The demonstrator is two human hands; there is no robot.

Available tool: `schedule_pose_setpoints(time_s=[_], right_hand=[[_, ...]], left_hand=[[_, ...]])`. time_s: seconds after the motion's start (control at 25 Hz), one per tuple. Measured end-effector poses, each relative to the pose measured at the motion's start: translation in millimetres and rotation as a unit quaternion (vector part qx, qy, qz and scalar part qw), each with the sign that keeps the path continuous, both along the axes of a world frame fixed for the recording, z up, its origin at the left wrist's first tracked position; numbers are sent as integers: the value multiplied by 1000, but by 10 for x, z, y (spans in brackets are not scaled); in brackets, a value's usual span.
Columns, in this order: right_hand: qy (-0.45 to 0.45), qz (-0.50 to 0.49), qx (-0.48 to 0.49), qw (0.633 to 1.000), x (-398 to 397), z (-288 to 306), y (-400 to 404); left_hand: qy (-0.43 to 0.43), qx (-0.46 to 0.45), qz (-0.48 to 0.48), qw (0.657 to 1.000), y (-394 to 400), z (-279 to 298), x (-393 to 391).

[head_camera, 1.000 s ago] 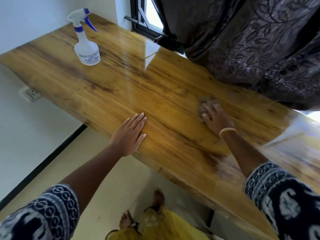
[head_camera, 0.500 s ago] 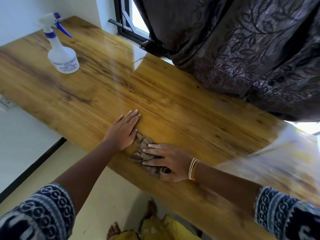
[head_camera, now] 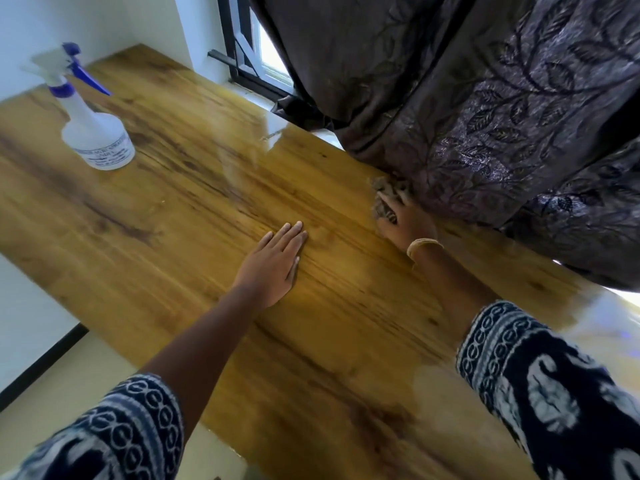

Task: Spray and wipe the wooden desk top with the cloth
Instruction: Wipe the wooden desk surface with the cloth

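The glossy wooden desk top [head_camera: 194,209] runs from upper left to lower right. My left hand [head_camera: 273,266] lies flat on it near the middle, fingers straight and together. My right hand [head_camera: 403,220] presses a crumpled brown cloth [head_camera: 384,195] onto the wood at the far edge, right against the curtain; the hand covers most of the cloth. A white spray bottle [head_camera: 98,133] with a blue trigger stands upright at the far left, out of reach of both hands.
A dark leaf-patterned curtain [head_camera: 502,116] hangs over the desk's far edge on the right. A black-framed window [head_camera: 249,57] sits behind it. White wall lies to the left, pale floor [head_camera: 69,372] below the near edge.
My right hand slid the cloth from the near edge beside my left hand across to the far edge by the curtain. My left hand stayed flat in place.
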State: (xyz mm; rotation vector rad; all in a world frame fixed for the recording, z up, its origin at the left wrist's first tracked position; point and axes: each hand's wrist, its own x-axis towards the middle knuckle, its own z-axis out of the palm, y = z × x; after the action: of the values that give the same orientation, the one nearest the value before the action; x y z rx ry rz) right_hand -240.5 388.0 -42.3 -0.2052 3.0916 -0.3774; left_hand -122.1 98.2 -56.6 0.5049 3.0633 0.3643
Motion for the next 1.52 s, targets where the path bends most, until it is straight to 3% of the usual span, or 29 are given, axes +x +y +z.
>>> schedule_pose_setpoints(time_s=[0.08, 0.2, 0.36, 0.44, 0.6, 0.72, 0.84, 1.0, 1.12, 1.24, 1.32, 1.44, 1.52], right_hand=[[25, 4, -4, 1000, 41, -31, -160], [62, 159, -12, 985, 517, -13, -387], [-3, 396, 0, 918, 1039, 29, -351], [12, 435, 23, 900, 715, 21, -183], [35, 196, -10, 980, -251, -15, 251], [17, 32, -83, 996, -611, 14, 400], [0, -25, -54, 998, -501, 8, 261], [46, 175, -4, 984, 335, 6, -111], [21, 347, 4, 938, 1323, 9, -342], [3, 439, 22, 898, 1631, 43, -115], [29, 393, 29, 918, 1380, 60, 213], [59, 102, 44, 992, 842, 50, 911], [49, -69, 43, 995, 662, 33, 1246]], left_hand=[[-1, 0, -5, 1000, 16, 9, -67], [1, -5, -5, 1000, 51, 32, -193], [-4, -12, -9, 1000, 100, 40, -327], [3, -12, 0, 1000, 113, 31, -337], [8, -3, 3, 1000, 113, 21, -322], [9, 4, 9, 1000, 108, 21, -341], [11, 6, 8, 1000, 108, 20, -337], [18, -1, 4, 1000, 112, 38, -340], [23, -14, -1, 1000, 120, 23, -331], [33, -23, -2, 999, 150, 13, -315], [28, -20, -21, 999, 200, 9, -278], [17, -14, -46, 999, 353, 48, -154], [19, -15, -53, 998, 497, 46, -68]])
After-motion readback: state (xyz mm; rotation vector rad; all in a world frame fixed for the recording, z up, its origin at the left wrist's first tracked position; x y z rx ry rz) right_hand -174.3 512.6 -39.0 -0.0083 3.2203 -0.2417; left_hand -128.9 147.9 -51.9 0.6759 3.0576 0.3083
